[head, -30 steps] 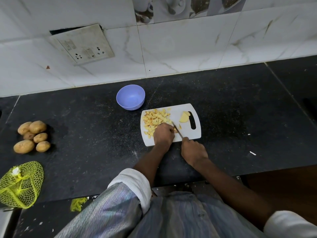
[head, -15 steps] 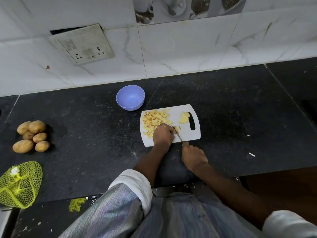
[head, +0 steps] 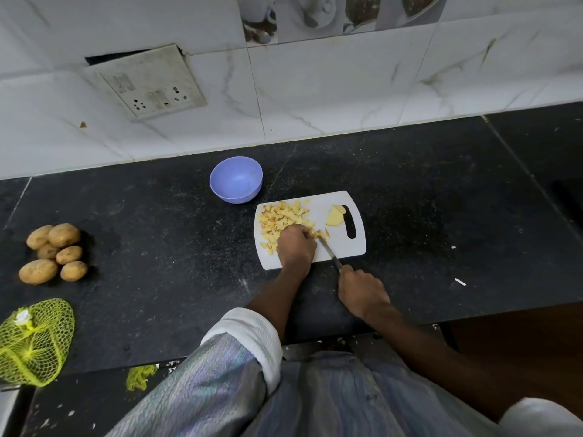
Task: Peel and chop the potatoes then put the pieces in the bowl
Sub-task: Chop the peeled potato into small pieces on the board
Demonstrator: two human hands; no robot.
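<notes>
A white cutting board (head: pixel 344 250) lies on the black counter. A pile of chopped potato pieces (head: pixel 280 217) covers its left half, and a peeled potato chunk (head: pixel 334 216) sits near the handle slot. My left hand (head: pixel 296 246) curls over a potato piece on the board; the piece is mostly hidden under my fingers. My right hand (head: pixel 362 291) grips a knife (head: pixel 329 252) whose blade tip meets the pieces beside my left fingers. An empty purple bowl (head: pixel 236 179) stands just behind the board's left corner.
Several unpeeled potatoes (head: pixel 53 252) lie at the counter's left. A yellow mesh bag (head: pixel 33 340) sits at the front left edge. Tiled wall with a switch plate (head: pixel 148 83) runs behind. White scraps (head: pixel 460 281) dot the counter to the right.
The knife blade has shifted slightly along the potato between cuts and my right hand has drawn back a little; my left hand stays on the piece.
</notes>
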